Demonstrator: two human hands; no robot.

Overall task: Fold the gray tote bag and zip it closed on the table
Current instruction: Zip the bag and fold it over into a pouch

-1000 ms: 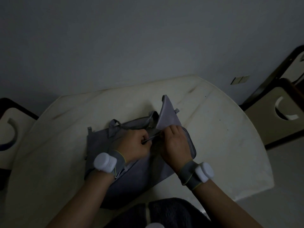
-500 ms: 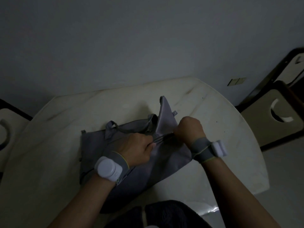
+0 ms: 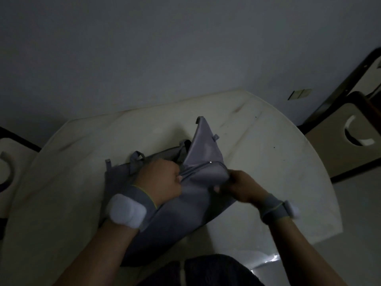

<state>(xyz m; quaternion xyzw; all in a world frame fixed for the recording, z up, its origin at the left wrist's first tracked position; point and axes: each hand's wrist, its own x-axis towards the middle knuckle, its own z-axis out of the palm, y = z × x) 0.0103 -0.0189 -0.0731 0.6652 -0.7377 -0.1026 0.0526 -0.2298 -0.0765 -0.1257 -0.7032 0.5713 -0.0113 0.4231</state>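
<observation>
The gray tote bag (image 3: 191,205) lies partly folded on the cream table (image 3: 268,162), one corner flap standing up toward the far side. A zipper line (image 3: 204,165) runs across the folded part between my hands. My left hand (image 3: 159,180) grips the bag fabric at the left end of the zipper, fingers curled. My right hand (image 3: 240,185) pinches the bag's right edge where the zipper curves round; it is blurred. Both wrists wear gray bands with white pods.
A chair (image 3: 354,133) stands at the table's right, another chair (image 3: 8,162) at the left. A grey wall (image 3: 165,58) rises right behind the table. My dark-clothed lap (image 3: 206,271) is at the near edge.
My right hand has moved rightward and toward me along the zipper line, from the middle of the bag to its right edge. My left hand stays gripping the fabric.
</observation>
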